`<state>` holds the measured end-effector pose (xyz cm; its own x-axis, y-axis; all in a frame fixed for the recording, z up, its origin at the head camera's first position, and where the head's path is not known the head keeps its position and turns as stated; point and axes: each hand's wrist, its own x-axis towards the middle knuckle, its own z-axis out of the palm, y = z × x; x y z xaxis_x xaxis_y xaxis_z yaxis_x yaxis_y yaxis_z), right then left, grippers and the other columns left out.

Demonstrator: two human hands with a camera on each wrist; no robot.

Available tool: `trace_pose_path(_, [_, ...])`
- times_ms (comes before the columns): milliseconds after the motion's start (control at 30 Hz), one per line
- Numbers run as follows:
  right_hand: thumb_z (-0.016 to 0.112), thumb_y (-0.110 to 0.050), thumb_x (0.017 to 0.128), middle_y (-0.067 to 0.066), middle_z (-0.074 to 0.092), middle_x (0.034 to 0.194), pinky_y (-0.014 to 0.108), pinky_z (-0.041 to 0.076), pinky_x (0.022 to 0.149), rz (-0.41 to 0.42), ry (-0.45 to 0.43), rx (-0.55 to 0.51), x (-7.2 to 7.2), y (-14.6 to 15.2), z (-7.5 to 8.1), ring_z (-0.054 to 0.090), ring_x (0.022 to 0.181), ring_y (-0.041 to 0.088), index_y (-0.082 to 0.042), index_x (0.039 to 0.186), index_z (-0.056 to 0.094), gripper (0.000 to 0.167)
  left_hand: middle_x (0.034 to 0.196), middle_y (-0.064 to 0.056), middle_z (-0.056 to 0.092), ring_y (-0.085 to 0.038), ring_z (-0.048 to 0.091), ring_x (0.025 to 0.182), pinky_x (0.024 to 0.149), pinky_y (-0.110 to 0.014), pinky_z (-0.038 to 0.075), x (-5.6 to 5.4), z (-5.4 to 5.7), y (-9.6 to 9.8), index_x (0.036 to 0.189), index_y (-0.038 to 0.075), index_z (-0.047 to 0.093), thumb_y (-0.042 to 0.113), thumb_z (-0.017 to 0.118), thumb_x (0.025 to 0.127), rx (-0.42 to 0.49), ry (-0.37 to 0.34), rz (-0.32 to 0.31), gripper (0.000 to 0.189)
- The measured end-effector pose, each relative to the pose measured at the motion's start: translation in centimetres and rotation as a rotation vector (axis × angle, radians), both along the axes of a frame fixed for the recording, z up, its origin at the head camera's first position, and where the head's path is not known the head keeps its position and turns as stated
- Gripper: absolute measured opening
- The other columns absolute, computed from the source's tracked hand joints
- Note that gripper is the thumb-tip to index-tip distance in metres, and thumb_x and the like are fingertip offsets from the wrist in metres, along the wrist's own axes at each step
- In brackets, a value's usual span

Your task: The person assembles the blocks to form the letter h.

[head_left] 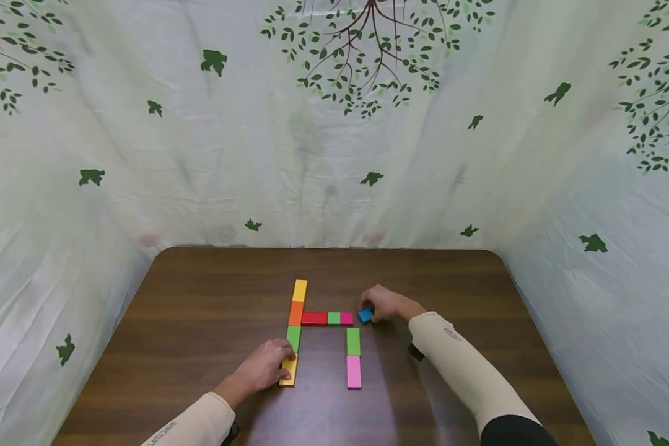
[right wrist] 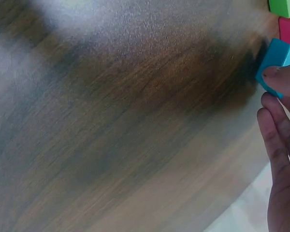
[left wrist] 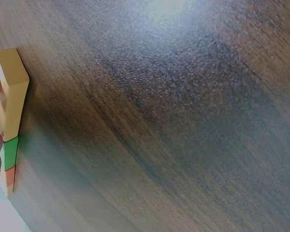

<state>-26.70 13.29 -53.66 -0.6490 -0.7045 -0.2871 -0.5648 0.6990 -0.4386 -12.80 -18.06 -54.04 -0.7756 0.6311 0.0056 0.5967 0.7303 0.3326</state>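
Note:
My right hand pinches a blue block between thumb and fingers, just right of a magenta block. The right wrist view shows the thumb across the face of this blue block. My left hand rests on a yellow block at the near end of a column. Its thumb and fingertips touch that yellow block near the left edge of the left wrist view. Above it in the column come a green block, an orange block and another yellow block.
From the column, a red block and a small green block run right to the magenta one. Below that row lie another green block and a pink block, end to end. The brown table meets a leaf-patterned curtain behind.

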Motion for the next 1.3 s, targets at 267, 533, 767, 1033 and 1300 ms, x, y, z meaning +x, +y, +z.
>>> trace_pose_path(267, [0.077, 0.002, 0.074, -0.001, 0.063, 0.093, 0.029, 0.049, 0.076, -0.001, -0.004, -0.032, 0.3, -0.4, 0.0, 0.055, 0.083, 0.013, -0.008, 0.098, 0.069, 0.026, 0.088, -0.003, 0.063, -0.022, 0.061, 0.084, 0.079, -0.039, 0.052, -0.1, 0.1, 0.1, 0.087, 0.003, 0.07, 0.019, 0.087, 0.069, -0.016, -0.024, 0.015, 0.03])
trace_pose_path(533, [0.078, -0.001, 0.076, 0.001, 0.064, 0.097, 0.03, 0.05, 0.078, -0.013, -0.005, -0.08, 0.5, -0.3, -0.6, 0.057, 0.086, 0.015, -0.008, 0.1, 0.071, 0.027, 0.089, -0.003, 0.063, -0.022, 0.061, 0.084, 0.079, -0.04, 0.052, 0.0, 0.1, 0.1, 0.087, 0.004, 0.07, 0.019, 0.087, 0.069, -0.016, -0.027, 0.016, 0.029])
trace_pose_path(767, [0.078, -0.004, 0.077, 0.0, 0.063, 0.097, 0.03, 0.05, 0.079, -0.026, -0.009, -0.107, 0.6, -0.2, -1.0, 0.057, 0.087, 0.014, -0.008, 0.101, 0.071, 0.025, 0.089, -0.003, 0.064, -0.023, 0.061, 0.085, 0.079, -0.04, 0.052, 0.0, 0.2, 0.1, 0.087, 0.003, 0.069, 0.018, 0.086, 0.069, -0.011, -0.017, 0.012, 0.028])
trace_pose_path(1033, [0.078, -0.004, 0.077, 0.001, 0.063, 0.098, 0.031, 0.05, 0.08, -0.049, -0.023, -0.104, 0.7, -0.3, -1.0, 0.055, 0.087, 0.014, -0.009, 0.102, 0.071, 0.027, 0.088, -0.003, 0.064, -0.023, 0.061, 0.084, 0.079, -0.04, 0.052, 0.0, 0.3, 0.1, 0.087, 0.003, 0.069, 0.018, 0.086, 0.07, -0.013, -0.018, 0.01, 0.028])
trace_pose_path(1300, [0.078, -0.006, 0.078, 0.001, 0.063, 0.101, 0.031, 0.05, 0.082, -0.067, -0.032, -0.093, 0.7, -0.2, -1.1, 0.054, 0.089, 0.014, -0.009, 0.105, 0.07, 0.028, 0.087, -0.003, 0.063, -0.022, 0.061, 0.083, 0.078, -0.039, 0.052, 0.0, 0.1, 0.1, 0.086, 0.004, 0.069, 0.018, 0.086, 0.069, -0.002, -0.011, 0.011, 0.028])
